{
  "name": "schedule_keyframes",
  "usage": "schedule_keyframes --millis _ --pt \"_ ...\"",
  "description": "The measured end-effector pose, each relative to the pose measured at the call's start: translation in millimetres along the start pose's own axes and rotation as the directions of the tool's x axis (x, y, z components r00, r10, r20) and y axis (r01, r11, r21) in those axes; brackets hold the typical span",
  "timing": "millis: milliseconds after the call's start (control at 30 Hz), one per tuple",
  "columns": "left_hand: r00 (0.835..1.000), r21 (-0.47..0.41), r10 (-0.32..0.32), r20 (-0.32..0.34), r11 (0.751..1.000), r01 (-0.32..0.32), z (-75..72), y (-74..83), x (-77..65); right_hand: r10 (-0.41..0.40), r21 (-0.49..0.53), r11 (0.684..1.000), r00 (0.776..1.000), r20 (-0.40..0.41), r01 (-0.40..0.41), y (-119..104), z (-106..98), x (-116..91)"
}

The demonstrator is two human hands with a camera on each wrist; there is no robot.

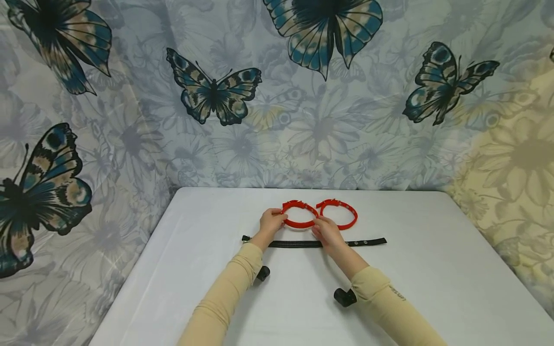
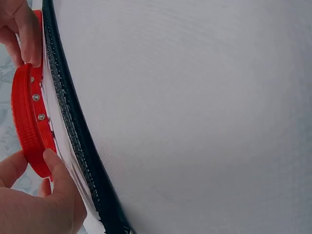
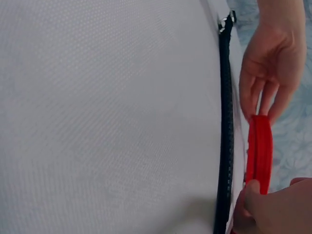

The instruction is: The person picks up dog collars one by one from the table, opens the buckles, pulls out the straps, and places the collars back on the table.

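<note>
Between both hands is a red collar [image 1: 299, 224] closed into a loop, its row of metal eyelets showing in the left wrist view. The left hand [image 1: 271, 222] pinches its left side between thumb and fingers. On the opposite side, the right hand [image 1: 327, 232] pinches the loop too. Just right of it a second red collar [image 1: 356, 218], also looped, lies on the table. A black collar [image 1: 294, 244] stretches out straight on the near side of the loops, passing below both hands in the head view, its buckle [image 3: 225, 23] at the left end.
The white table [image 1: 433, 269] runs back to a butterfly-print fabric backdrop [image 1: 242, 158]. A black wrist camera [image 1: 345, 297] sits by the right sleeve, and another black wrist camera [image 1: 263, 273] by the left sleeve.
</note>
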State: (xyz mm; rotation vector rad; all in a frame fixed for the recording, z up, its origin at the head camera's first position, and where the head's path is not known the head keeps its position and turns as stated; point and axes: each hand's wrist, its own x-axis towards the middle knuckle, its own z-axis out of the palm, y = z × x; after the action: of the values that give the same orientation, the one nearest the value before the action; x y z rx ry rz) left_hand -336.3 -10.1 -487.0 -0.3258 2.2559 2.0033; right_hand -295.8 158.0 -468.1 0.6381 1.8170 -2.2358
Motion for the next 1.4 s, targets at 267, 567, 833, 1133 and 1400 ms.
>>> schedule_keyframes --millis 267,567,833,1133,1400 --pt "0.998 -0.172 -0.056 -0.007 0.984 0.054 -8.5 -1.3 -5.2 -0.037 0.037 0.999 0.999 -0.016 0.037 8 -7 10" --pt "0.996 -0.238 -0.040 0.076 0.970 0.057 -19.8 1.4 -21.0 0.018 0.096 0.995 0.996 0.082 -0.026 4 -22 -2" --pt "0.980 -0.315 -0.080 0.183 0.939 0.135 -28.9 -5.0 -41.3 0.039 0.026 0.999 0.978 0.206 -0.045 2 -34 -18" --pt "0.961 -0.249 -0.073 0.267 0.958 0.142 -38.0 -10.7 -64.8 0.011 -0.122 0.992 0.962 0.272 0.023 10 -49 -30" --pt "0.951 -0.163 -0.038 0.308 0.982 0.092 -43.1 -18.9 -80.4 -0.007 -0.207 0.975 0.938 0.347 0.084 18 -60 -38"
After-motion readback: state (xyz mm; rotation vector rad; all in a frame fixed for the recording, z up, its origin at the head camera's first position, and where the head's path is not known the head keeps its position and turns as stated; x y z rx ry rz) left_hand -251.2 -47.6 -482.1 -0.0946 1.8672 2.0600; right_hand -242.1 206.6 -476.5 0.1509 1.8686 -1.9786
